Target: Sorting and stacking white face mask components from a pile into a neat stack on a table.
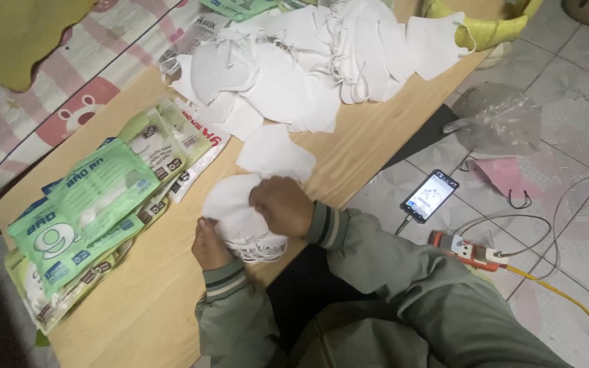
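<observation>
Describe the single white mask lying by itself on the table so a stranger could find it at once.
Start at the wooden table, below the big heap of white masks. One flat white mask lies alone on bare wood, just above the right hand. Unlike the others, it is neither piled nor held.

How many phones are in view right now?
1. The phone lies on the tiled floor right of the table, screen lit, cable attached. Others may be hidden.

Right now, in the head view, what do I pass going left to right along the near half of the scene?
Green packets → left hand → stack of white masks → right hand → phone → orange power strip → yellow cable.
</observation>
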